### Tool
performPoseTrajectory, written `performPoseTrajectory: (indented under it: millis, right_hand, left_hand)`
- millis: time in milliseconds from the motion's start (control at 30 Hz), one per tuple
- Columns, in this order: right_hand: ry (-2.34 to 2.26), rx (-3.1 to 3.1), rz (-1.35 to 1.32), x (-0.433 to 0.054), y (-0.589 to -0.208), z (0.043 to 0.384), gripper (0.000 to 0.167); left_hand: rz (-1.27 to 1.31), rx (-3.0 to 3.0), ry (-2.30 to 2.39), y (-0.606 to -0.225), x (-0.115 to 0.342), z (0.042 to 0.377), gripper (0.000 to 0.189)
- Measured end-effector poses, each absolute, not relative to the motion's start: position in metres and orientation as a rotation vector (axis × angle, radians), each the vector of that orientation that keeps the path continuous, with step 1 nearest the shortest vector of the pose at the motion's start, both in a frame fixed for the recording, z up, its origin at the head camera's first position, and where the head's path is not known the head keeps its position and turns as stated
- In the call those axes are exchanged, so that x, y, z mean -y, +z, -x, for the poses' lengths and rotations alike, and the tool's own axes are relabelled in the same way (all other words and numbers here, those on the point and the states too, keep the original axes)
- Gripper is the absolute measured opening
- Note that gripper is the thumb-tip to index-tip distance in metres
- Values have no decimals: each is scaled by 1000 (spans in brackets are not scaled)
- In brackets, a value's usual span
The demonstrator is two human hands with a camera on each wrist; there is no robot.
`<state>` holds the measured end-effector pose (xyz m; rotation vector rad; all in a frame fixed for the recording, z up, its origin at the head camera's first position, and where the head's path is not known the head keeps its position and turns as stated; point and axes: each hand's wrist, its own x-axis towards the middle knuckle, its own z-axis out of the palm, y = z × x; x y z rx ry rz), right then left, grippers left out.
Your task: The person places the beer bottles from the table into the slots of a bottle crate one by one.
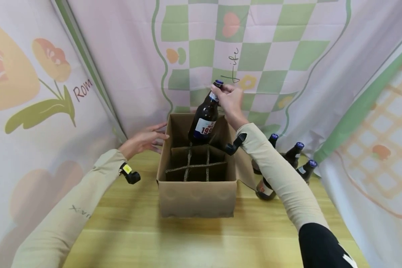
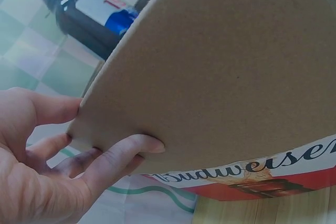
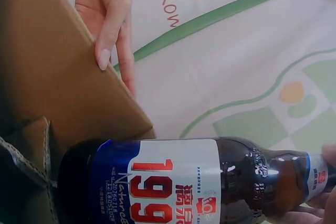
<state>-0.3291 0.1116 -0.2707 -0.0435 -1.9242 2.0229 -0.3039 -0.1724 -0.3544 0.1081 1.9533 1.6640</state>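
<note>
My right hand grips a brown glass beer bottle by its neck, just under the blue cap. Tilted, the bottle has its base inside the back of an open cardboard box, above the cardboard divider. Its white and blue label with red digits shows in the right wrist view. On the box's left side, my left hand rests its fingertips against the wall near the back corner, fingers mostly extended. The left wrist view shows Budweiser lettering on that side.
Several more capped bottles stand on the wooden table right of the box, partly behind my right forearm. A box flap sticks out on the right. Printed curtains enclose the back and sides.
</note>
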Motion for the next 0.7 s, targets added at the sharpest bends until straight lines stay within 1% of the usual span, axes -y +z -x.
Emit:
performPoseTrajectory:
  millis: [300,700]
  right_hand:
    - [2129,1931,141,-110,-282,337,40]
    - [1958,1973,166,-95,-297,348,31]
  left_hand:
    - [-122,-1967,1651,-355,170,303,81]
    - [-137,-1960,1653,-354,166,305,80]
